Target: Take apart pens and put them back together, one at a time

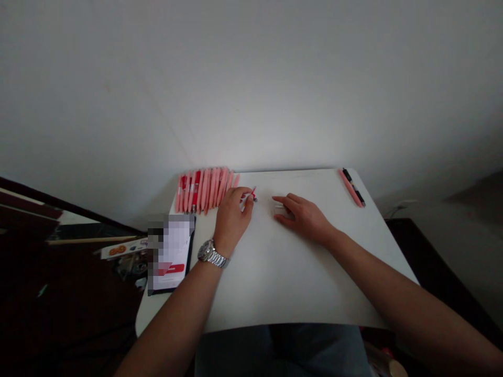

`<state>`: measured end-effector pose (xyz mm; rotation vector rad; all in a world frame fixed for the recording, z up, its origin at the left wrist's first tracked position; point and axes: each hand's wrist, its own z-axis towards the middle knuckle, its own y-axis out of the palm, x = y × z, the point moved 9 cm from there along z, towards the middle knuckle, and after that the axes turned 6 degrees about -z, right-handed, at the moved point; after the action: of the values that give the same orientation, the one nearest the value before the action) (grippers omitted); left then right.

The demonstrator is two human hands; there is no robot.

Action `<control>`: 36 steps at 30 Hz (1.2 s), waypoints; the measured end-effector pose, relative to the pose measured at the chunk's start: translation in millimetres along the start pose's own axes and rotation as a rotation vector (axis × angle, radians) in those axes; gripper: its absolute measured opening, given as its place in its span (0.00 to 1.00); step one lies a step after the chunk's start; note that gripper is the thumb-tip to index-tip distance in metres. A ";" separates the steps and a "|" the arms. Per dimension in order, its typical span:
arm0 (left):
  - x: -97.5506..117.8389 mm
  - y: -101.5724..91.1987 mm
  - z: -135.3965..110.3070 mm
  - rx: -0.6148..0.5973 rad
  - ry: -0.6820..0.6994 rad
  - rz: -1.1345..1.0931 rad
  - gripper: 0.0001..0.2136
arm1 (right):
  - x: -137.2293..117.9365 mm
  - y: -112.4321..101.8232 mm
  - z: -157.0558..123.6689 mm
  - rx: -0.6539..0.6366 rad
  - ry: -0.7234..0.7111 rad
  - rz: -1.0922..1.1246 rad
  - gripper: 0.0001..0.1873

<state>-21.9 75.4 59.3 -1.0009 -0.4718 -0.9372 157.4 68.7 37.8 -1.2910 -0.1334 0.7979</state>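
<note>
My left hand [234, 213], wearing a metal wristwatch [212, 254], is closed at the fingertips on a small red and white piece [252, 196]. Its exact kind is too small to tell, and the fingers cover part of it. To the right, my right hand [301, 215] rests low over the table with index finger and thumb on either side of a small clear or whitish plastic piece [279, 206]. A row of pink and red pens [202, 189], some with white labels, lies just beyond my left hand.
A phone [171, 254] lies at the left edge of the white table [275, 283]. A pink pen [351, 187] and a black pen [356, 189] lie side by side at the far right corner. Behind the table stands a pale wall [267, 94].
</note>
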 end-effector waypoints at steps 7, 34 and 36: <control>3.5 3.0 1.3 -0.031 0.019 0.009 0.07 | 2.8 1.6 0.6 -0.016 0.023 0.065 0.12; 14.9 36.5 -9.1 -0.277 0.258 0.246 0.17 | 12.0 -12.2 -0.3 0.089 0.133 0.033 0.08; 15.9 36.9 -9.1 -0.282 0.262 0.248 0.17 | 12.1 -12.3 -0.6 0.093 0.132 0.045 0.08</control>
<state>17.0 68.3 47.8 -1.1414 0.0071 -0.9086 172.1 74.8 44.5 -1.2582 0.0385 0.7465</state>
